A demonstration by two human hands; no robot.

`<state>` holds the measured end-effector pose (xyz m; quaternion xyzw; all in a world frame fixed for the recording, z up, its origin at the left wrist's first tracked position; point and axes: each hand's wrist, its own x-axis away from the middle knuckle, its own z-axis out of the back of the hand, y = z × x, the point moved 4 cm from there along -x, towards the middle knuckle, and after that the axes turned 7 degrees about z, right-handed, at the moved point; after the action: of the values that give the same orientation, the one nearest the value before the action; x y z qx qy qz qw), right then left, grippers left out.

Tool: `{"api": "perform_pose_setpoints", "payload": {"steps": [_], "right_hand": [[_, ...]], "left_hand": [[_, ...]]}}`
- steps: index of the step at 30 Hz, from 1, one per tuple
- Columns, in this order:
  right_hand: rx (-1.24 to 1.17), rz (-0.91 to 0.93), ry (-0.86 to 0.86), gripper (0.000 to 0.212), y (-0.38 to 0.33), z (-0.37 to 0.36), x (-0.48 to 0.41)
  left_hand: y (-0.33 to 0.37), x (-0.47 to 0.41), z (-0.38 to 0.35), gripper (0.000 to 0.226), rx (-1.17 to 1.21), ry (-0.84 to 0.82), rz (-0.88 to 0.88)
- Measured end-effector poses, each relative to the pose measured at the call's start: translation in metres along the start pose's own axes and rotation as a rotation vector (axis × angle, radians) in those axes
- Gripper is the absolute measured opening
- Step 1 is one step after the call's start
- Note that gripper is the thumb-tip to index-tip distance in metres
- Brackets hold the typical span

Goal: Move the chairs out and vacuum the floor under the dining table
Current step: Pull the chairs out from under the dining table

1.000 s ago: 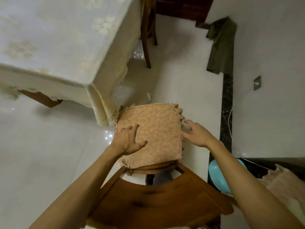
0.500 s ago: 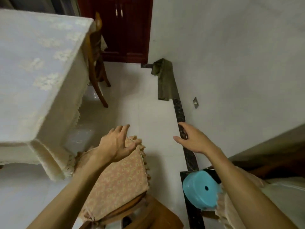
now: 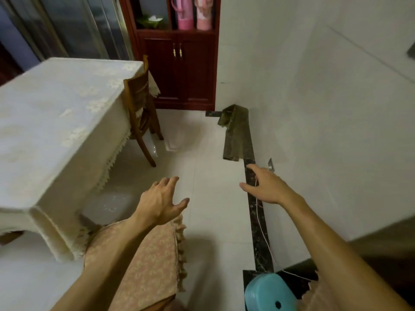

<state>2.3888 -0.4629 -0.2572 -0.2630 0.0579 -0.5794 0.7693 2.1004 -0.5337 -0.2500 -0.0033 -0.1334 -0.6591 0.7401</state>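
- Head count first: two wooden chairs, one dining table (image 3: 51, 108), two bare hands.
- Far chair (image 3: 138, 97): mid-brown wood, slatted back, tucked in at the table's far right edge, backrest right against the hanging cream lace tablecloth (image 3: 110, 138), legs down on the glossy pale tiled floor (image 3: 208, 221).
- Near chair (image 3: 163, 305): mostly hidden under one peachy floral cushion (image 3: 146, 265) with a fringe down its right side, just a sliver of brown wood peeking out at the bottom of the view. Parked just beside the table's near corner, cushion up against the lace hem there.
- Left hand (image 3: 160, 202): fingers spread and loose, nothing held, hovering over the cushion's far edge. Can't tell if brushing it or not.
- Right hand (image 3: 266, 187): also loose and empty, fingers stretched forward, above the dark marble skirting strip (image 3: 258, 243) along the wall.
- One thin white cord (image 3: 263, 232) trailing along that strip.
- One olive cloth (image 3: 235, 135) draped against the wall further along.
- One teal plastic stool (image 3: 267, 290) at bottom right, small hole in its top.
- One dark red cabinet (image 3: 179, 72) past the table, two pink flasks (image 3: 185, 14) on its open shelf.
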Motion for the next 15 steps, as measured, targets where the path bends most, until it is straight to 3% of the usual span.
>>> {"api": "perform_pose_setpoints", "payload": {"steps": [15], "right_hand": [[0.017,0.024,0.051,0.085,0.051,0.089,-0.066]], "left_hand": [[0.091,-0.109,0.027,0.079,0.003,0.05,-0.085]]}}
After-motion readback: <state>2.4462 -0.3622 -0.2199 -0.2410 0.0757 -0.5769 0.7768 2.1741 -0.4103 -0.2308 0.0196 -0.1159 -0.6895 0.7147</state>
